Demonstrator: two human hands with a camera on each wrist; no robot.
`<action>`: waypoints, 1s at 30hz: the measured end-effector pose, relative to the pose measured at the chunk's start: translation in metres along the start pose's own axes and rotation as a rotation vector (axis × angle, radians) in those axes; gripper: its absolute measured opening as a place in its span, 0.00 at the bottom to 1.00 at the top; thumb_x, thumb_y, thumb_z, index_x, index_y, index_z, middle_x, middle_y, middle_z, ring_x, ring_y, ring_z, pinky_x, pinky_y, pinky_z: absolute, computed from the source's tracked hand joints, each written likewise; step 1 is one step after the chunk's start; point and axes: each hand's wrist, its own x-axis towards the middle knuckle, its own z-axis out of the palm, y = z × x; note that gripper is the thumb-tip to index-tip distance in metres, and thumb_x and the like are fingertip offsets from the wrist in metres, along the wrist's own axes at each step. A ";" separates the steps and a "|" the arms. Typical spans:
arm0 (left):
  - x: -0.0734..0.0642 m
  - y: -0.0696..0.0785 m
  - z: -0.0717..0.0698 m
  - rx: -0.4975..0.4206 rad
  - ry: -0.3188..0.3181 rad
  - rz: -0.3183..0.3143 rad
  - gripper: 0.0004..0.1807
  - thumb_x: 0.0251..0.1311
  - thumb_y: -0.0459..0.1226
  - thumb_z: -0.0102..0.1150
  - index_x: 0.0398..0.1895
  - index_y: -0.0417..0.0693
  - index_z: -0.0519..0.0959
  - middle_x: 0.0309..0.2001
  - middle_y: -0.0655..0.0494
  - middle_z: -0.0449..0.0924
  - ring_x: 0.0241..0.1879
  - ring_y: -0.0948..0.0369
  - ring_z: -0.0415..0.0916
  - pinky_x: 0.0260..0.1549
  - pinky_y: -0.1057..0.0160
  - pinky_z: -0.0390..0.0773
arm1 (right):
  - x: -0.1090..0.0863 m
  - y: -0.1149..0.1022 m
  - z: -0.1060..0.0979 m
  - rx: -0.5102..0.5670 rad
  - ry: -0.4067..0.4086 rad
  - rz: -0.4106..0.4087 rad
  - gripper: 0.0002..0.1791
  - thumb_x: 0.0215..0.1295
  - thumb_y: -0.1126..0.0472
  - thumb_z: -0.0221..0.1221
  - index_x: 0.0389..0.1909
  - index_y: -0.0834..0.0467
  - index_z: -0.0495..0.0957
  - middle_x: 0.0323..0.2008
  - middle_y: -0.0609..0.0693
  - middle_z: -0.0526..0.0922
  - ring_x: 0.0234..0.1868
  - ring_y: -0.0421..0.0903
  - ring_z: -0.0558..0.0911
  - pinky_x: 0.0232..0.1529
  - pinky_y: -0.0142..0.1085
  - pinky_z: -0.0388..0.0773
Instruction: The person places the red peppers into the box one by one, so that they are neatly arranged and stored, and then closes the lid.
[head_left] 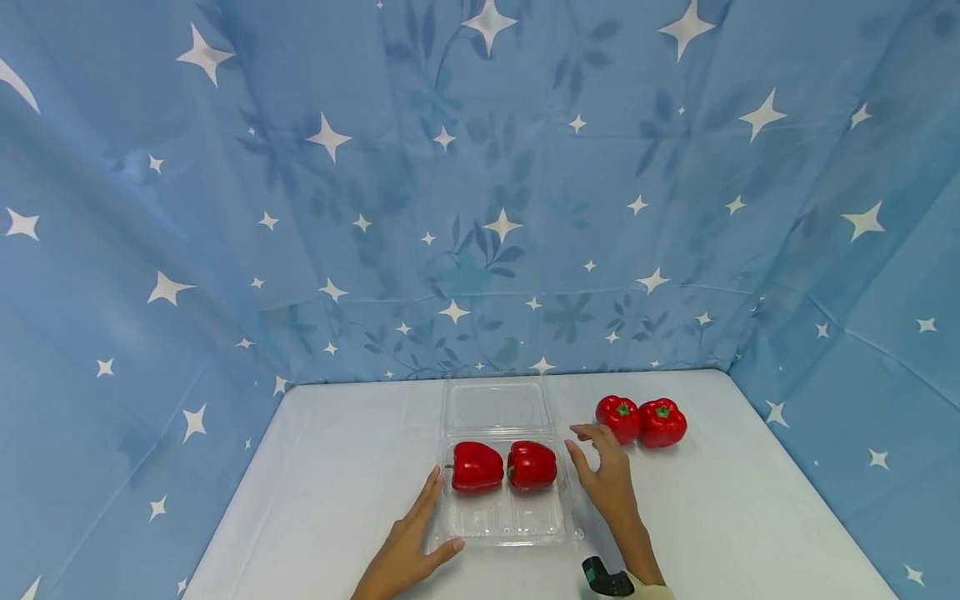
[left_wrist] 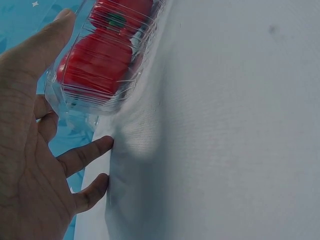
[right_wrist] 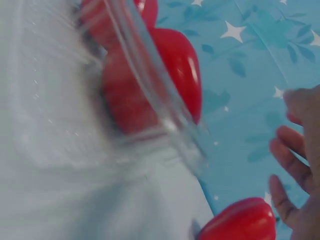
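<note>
A clear plastic clamshell box lies on the table with its lid folded back. Inside, two red bell peppers sit side by side toward the hinge, a left pepper and a right pepper. My left hand is spread along the box's left side, its fingertips right at the wall; the left wrist view shows the thumb near the rim. Off the box's right edge, my right hand hovers with loosely bent fingers and nothing in them.
Two more red bell peppers stand touching at the back right, a nearer-left one and a right one. The white table is backed by a blue star-patterned curtain. A dark strap sits on the right wrist.
</note>
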 end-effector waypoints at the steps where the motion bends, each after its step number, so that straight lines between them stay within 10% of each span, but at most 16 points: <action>1: 0.000 0.000 0.000 -0.002 0.000 0.003 0.53 0.58 0.62 0.59 0.79 0.55 0.43 0.80 0.57 0.39 0.73 0.42 0.54 0.56 0.33 0.71 | 0.001 0.002 -0.002 0.004 0.040 -0.006 0.18 0.52 0.68 0.71 0.45 0.60 0.82 0.43 0.53 0.83 0.43 0.49 0.83 0.52 0.27 0.80; 12: -0.001 0.002 0.003 -0.028 -0.051 -0.083 0.54 0.57 0.64 0.57 0.79 0.61 0.40 0.80 0.57 0.40 0.74 0.42 0.54 0.52 0.26 0.69 | 0.002 0.033 -0.024 0.003 0.291 0.194 0.22 0.51 0.72 0.69 0.50 0.64 0.79 0.52 0.60 0.76 0.59 0.47 0.71 0.55 0.11 0.61; 19: 0.001 0.003 0.002 -0.032 -0.061 -0.106 0.54 0.56 0.65 0.57 0.79 0.62 0.40 0.80 0.56 0.41 0.74 0.41 0.54 0.51 0.26 0.69 | 0.003 0.047 -0.034 -0.055 0.362 0.397 0.33 0.55 0.69 0.65 0.64 0.61 0.70 0.66 0.61 0.63 0.71 0.53 0.60 0.59 0.62 0.74; 30: 0.002 0.003 0.000 -0.017 -0.045 -0.101 0.54 0.56 0.65 0.58 0.79 0.64 0.40 0.80 0.58 0.40 0.74 0.42 0.54 0.51 0.24 0.68 | 0.006 0.079 -0.039 -0.066 0.255 0.559 0.42 0.58 0.66 0.64 0.73 0.60 0.57 0.74 0.63 0.50 0.76 0.58 0.50 0.61 0.69 0.65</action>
